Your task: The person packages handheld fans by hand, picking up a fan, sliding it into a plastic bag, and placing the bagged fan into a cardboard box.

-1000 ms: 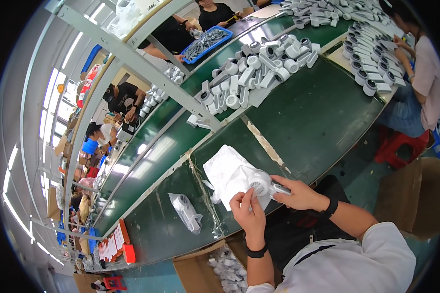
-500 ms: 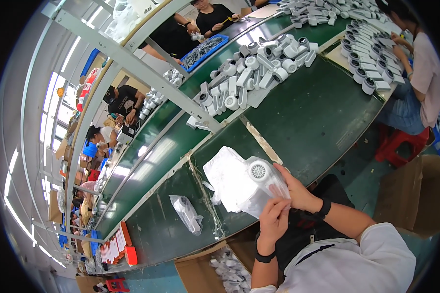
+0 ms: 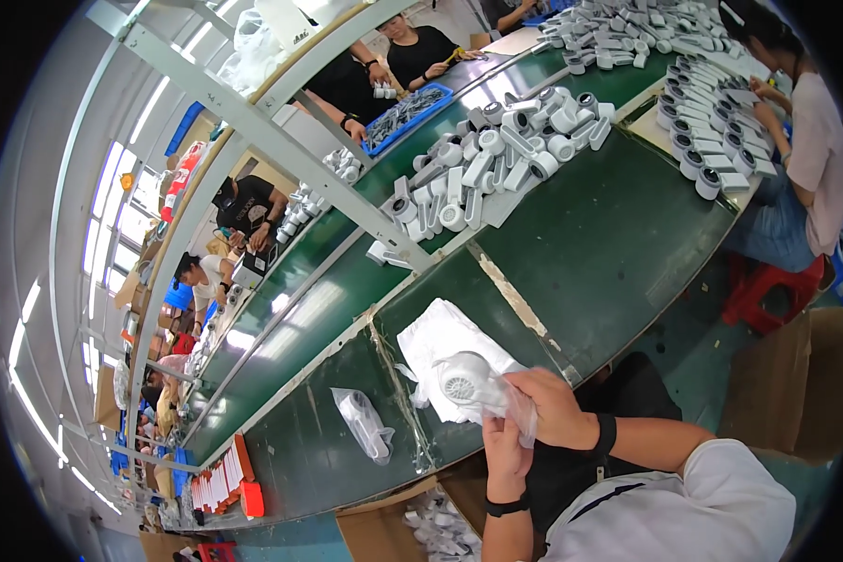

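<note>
Just over the near table edge, I hold a white handheld fan [image 3: 468, 384] with a round slotted grille, in a clear plastic bag [image 3: 523, 417]. My right hand [image 3: 557, 410] is closed on the bag and the fan's handle end. Close below it, my left hand [image 3: 506, 457] grips the same end, its fingertips partly hidden behind the bag. The handle is mostly covered by my hands. Behind the fan lies a stack of white plastic bags [image 3: 426, 339] on the green table [image 3: 585, 248]. Left of that stack rests another bagged fan [image 3: 363, 426].
A large pile of loose fans [image 3: 496, 150] covers the far table. A co-worker [image 3: 810, 159] sits at right beside rows of fans [image 3: 698, 122]. Below the near edge stands a cardboard box [image 3: 375, 529] with bagged fans. A metal post [image 3: 347, 197] rises at left.
The fan has come lower and left, its grille now tilted down toward me. Both hands have moved closer together around the bag's end. The whole view has shifted slightly.
</note>
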Action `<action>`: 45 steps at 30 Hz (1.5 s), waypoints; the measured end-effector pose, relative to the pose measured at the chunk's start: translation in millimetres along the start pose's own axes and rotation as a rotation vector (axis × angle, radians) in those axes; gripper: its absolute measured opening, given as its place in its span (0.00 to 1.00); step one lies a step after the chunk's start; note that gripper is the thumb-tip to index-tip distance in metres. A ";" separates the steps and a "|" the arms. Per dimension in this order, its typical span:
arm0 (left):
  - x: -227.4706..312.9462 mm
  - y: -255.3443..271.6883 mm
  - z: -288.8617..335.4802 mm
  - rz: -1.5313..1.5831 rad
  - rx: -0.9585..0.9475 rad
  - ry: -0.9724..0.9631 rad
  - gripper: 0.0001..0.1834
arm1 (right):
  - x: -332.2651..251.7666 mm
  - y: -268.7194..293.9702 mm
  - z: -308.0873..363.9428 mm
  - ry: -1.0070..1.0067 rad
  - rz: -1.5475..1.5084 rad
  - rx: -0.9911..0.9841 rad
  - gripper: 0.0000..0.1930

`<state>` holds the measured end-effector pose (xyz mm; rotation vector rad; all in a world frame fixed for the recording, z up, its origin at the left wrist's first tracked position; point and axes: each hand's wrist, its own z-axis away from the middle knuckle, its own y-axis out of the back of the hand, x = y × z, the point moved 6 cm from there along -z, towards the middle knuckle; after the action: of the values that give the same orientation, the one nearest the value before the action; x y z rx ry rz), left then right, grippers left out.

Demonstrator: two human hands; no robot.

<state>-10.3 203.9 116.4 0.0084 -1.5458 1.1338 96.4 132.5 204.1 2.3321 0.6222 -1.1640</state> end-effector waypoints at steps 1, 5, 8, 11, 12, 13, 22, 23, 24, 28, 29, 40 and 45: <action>5.0 -0.8 0.2 0.002 0.003 -0.006 0.29 | -5.6 4.0 -2.5 0.125 0.141 0.069 0.13; 33.0 10.0 3.2 0.003 0.052 -0.109 0.27 | 9.0 16.9 -7.3 0.039 0.088 0.109 0.07; 53.1 25.9 9.0 -0.007 0.096 -0.229 0.26 | 7.5 8.3 0.1 0.069 0.042 -0.013 0.04; 74.9 50.7 20.8 -0.071 0.190 -0.318 0.26 | 15.0 -4.9 5.5 0.046 -0.060 -0.128 0.05; 84.8 65.3 28.6 -0.095 0.260 -0.384 0.27 | 16.4 -8.4 5.3 0.056 -0.078 -0.158 0.05; 98.9 68.5 35.8 -0.083 0.339 -0.448 0.26 | 26.8 -8.1 7.1 -0.064 -0.097 -0.172 0.05; 222.0 196.3 113.0 -0.706 1.176 -0.735 0.27 | 117.0 9.3 9.0 -0.339 -0.101 -0.105 0.07; 228.3 215.2 115.0 -0.841 1.245 -0.725 0.27 | 119.1 9.0 10.6 -0.344 -0.103 -0.103 0.07; 229.4 230.8 113.1 -0.978 1.304 -0.706 0.28 | 120.8 9.4 11.3 -0.352 -0.101 -0.096 0.06; 223.4 260.4 93.4 -1.369 1.356 -0.549 0.29 | 111.8 10.1 11.0 -0.313 -0.009 -0.114 0.06; 220.8 264.1 87.8 -1.370 1.349 -0.548 0.29 | 109.8 9.9 10.9 -0.299 -0.002 -0.110 0.06; 215.4 160.6 48.6 -1.876 1.278 -0.976 0.19 | 102.9 13.4 7.8 -0.275 0.071 -0.095 0.05; 126.6 79.8 15.3 -1.321 0.530 -0.823 0.06 | 102.6 15.2 6.7 -0.273 0.075 -0.109 0.06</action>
<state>-109.5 306.3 164.2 1.7535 -1.3544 0.3630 156.5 135.9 119.3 2.0402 0.4832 -1.3474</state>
